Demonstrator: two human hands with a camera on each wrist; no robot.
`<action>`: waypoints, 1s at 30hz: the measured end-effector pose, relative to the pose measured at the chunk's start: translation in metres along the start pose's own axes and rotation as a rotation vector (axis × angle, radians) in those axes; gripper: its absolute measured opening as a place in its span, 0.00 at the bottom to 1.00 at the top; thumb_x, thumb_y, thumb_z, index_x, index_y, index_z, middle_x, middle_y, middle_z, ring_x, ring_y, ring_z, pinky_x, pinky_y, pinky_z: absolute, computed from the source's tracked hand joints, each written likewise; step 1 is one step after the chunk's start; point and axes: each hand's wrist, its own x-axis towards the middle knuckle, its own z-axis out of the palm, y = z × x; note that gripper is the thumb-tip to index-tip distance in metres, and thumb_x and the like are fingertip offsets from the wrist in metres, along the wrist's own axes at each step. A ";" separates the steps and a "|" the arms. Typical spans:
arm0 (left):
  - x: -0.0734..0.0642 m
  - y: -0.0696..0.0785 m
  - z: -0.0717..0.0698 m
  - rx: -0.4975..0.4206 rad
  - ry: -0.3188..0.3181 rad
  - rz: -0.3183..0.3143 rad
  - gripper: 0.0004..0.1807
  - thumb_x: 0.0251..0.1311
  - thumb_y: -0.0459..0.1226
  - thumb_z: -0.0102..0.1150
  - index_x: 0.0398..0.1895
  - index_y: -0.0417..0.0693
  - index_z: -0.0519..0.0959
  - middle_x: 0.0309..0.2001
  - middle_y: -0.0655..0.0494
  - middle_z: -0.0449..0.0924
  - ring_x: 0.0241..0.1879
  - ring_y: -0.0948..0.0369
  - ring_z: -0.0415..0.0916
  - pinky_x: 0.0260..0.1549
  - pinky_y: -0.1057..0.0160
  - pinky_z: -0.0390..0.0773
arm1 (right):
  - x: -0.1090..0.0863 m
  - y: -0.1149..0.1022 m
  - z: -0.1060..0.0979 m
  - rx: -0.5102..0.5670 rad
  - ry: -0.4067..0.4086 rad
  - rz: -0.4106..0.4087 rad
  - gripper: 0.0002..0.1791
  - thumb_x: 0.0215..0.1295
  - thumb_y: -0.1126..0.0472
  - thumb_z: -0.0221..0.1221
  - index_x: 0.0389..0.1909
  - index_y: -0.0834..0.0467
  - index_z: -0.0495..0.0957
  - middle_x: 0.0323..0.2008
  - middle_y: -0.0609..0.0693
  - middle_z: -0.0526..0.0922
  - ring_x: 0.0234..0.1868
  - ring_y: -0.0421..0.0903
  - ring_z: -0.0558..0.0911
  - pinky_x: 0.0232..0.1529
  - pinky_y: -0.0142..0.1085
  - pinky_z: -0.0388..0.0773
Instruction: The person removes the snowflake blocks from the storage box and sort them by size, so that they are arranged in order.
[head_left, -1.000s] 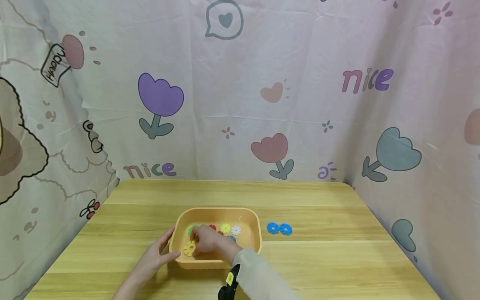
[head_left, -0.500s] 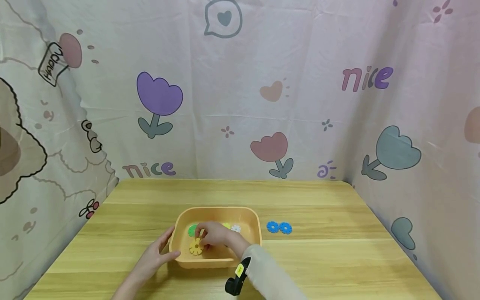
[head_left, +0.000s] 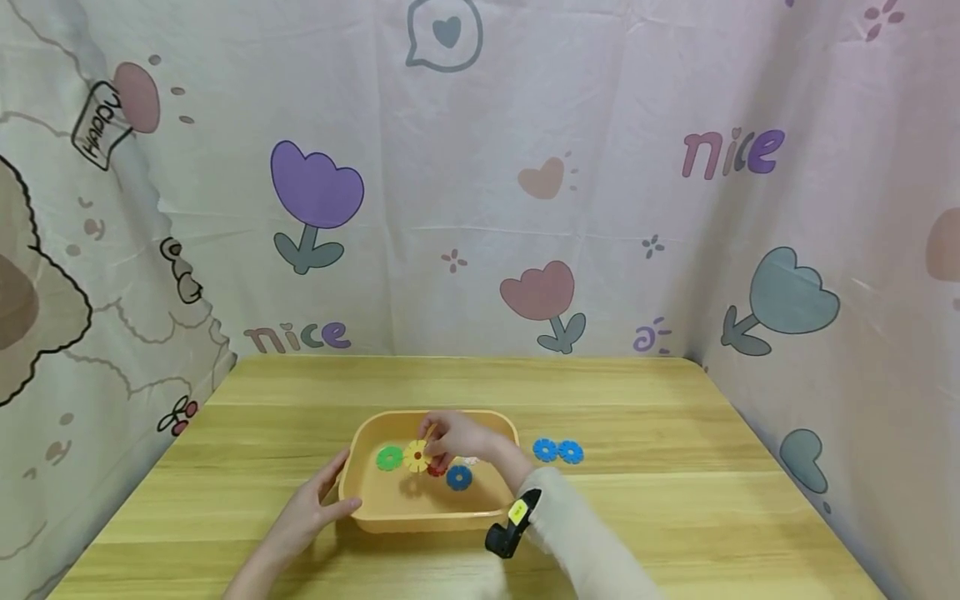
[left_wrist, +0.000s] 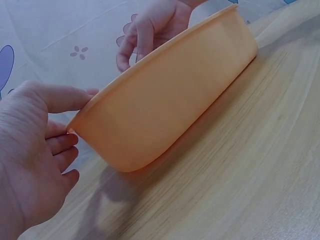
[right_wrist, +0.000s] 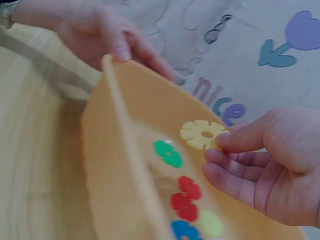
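An orange plastic bin [head_left: 420,523] stands on the wooden table. My left hand [head_left: 303,512] grips its left corner, thumb on the rim and fingers against the outside. Over the bin, my right hand [head_left: 465,437] pinches a yellow notched snowflake disc [right_wrist: 192,134] by its edge, between thumb and fingers. Below it, in the bin, lie a green disc [head_left: 389,458], red discs [right_wrist: 186,206], a blue disc [head_left: 459,477] and a light yellow disc [right_wrist: 210,223]. A white disc there is mostly hidden behind the right hand in the head view.
Two blue discs [head_left: 558,452] lie side by side on the table [head_left: 660,517], right of the bin. A printed curtain [head_left: 442,167] hangs behind the table and along its sides. A black wrist camera [head_left: 513,525] is strapped at the right sleeve.
My right hand has lifted the yellow disc off the bin's front left and carried it back and to the right. The left hand keeps its place on the bin's corner.
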 end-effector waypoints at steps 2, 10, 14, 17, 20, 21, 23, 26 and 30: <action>0.001 0.000 0.000 -0.003 -0.001 -0.005 0.41 0.55 0.33 0.60 0.69 0.33 0.51 0.69 0.34 0.47 0.66 0.35 0.42 0.58 0.31 0.42 | -0.003 -0.003 -0.009 0.002 0.018 -0.009 0.08 0.60 0.73 0.56 0.40 0.64 0.72 0.25 0.54 0.76 0.23 0.46 0.78 0.30 0.43 0.82; 0.001 0.000 -0.001 0.003 -0.003 -0.007 0.41 0.56 0.34 0.60 0.70 0.34 0.51 0.69 0.34 0.47 0.66 0.36 0.43 0.58 0.31 0.42 | -0.020 -0.005 -0.043 0.081 0.123 -0.036 0.09 0.61 0.74 0.54 0.43 0.67 0.71 0.27 0.55 0.74 0.24 0.46 0.79 0.30 0.39 0.82; 0.001 0.001 0.000 -0.010 -0.007 -0.020 0.41 0.56 0.34 0.60 0.70 0.34 0.51 0.69 0.34 0.47 0.67 0.36 0.42 0.59 0.32 0.42 | -0.030 0.001 -0.060 0.152 0.195 -0.027 0.10 0.62 0.74 0.53 0.44 0.68 0.70 0.28 0.55 0.74 0.24 0.45 0.79 0.32 0.39 0.82; 0.000 0.001 0.000 -0.018 -0.008 -0.031 0.41 0.56 0.33 0.60 0.70 0.34 0.50 0.69 0.34 0.46 0.67 0.36 0.42 0.59 0.33 0.42 | -0.038 0.009 -0.074 0.206 0.239 -0.031 0.12 0.61 0.73 0.53 0.45 0.69 0.69 0.30 0.56 0.74 0.26 0.46 0.79 0.33 0.39 0.82; 0.000 0.001 0.000 -0.019 -0.010 -0.029 0.41 0.56 0.33 0.60 0.70 0.34 0.50 0.69 0.34 0.46 0.67 0.36 0.42 0.59 0.33 0.42 | -0.046 0.019 -0.089 0.256 0.278 -0.031 0.13 0.61 0.73 0.54 0.47 0.70 0.68 0.31 0.56 0.74 0.27 0.46 0.79 0.33 0.38 0.82; 0.000 0.001 0.000 -0.020 -0.011 -0.026 0.41 0.57 0.33 0.59 0.70 0.34 0.50 0.69 0.34 0.46 0.67 0.36 0.42 0.59 0.33 0.42 | -0.049 0.022 -0.093 0.265 0.289 -0.029 0.14 0.61 0.73 0.54 0.47 0.70 0.67 0.32 0.56 0.74 0.28 0.46 0.79 0.33 0.38 0.82; 0.000 0.001 0.000 -0.020 -0.011 -0.025 0.41 0.57 0.33 0.60 0.70 0.33 0.50 0.69 0.34 0.46 0.67 0.36 0.42 0.59 0.33 0.42 | -0.055 0.029 -0.101 0.277 0.319 -0.022 0.14 0.61 0.73 0.54 0.47 0.70 0.67 0.32 0.56 0.74 0.27 0.46 0.79 0.33 0.37 0.81; 0.001 0.001 0.000 -0.023 -0.010 -0.028 0.41 0.56 0.33 0.60 0.70 0.34 0.50 0.69 0.34 0.46 0.67 0.36 0.42 0.59 0.33 0.42 | -0.064 0.040 -0.110 0.279 0.366 0.003 0.13 0.60 0.73 0.53 0.46 0.69 0.67 0.31 0.56 0.74 0.27 0.46 0.79 0.34 0.38 0.82; 0.002 0.002 -0.001 -0.027 -0.014 -0.027 0.41 0.56 0.33 0.60 0.70 0.34 0.49 0.69 0.34 0.46 0.67 0.37 0.42 0.59 0.33 0.42 | -0.077 0.055 -0.120 0.275 0.429 0.048 0.13 0.61 0.74 0.53 0.46 0.69 0.67 0.30 0.55 0.74 0.27 0.45 0.79 0.37 0.44 0.81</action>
